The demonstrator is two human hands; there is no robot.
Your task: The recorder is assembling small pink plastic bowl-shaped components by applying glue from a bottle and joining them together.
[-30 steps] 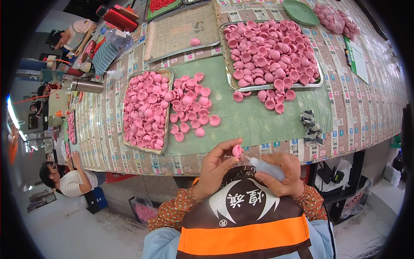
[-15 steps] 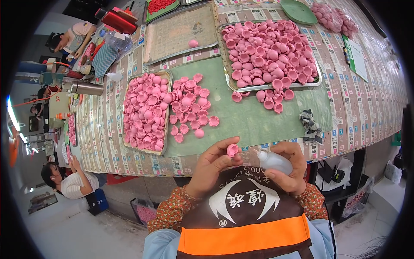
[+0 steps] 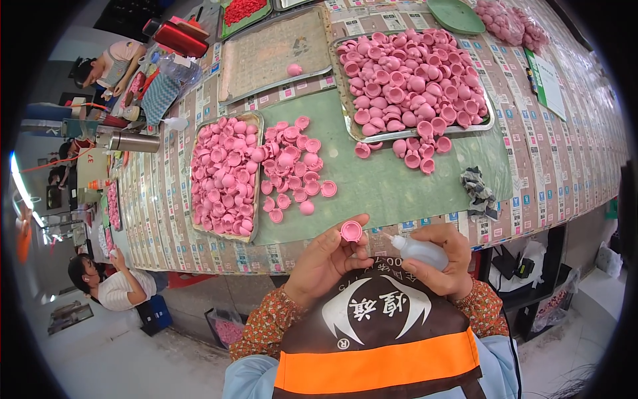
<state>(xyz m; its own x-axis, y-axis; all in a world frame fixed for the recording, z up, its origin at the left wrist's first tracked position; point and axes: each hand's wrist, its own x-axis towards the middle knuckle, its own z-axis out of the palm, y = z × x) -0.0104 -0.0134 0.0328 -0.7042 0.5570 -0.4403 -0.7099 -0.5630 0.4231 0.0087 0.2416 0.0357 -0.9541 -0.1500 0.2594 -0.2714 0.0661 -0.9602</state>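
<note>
My left hand [image 3: 320,261] pinches a small pink cup [image 3: 351,231], its hollow facing my camera, near the surface's [image 3: 548,179] close edge. My right hand [image 3: 453,258] grips a translucent squeeze bottle [image 3: 424,253], its nozzle apart from the cup. Pink pieces [image 3: 412,83] heap beyond.

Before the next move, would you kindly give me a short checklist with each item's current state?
1. Left hand holds one pink cup-shaped piece, hollow visible: ok.
2. Right hand grips the squeeze bottle: ok.
3. Bottle's nozzle points toward the piece, without touching: ok.
4. Liquid inside the held piece: cannot tell.
5. All pieces contained in the right tray: not ok; loose pieces lie outside its near edge on the green mat.
6. Crumpled cloth apart from both hands: ok.
</note>
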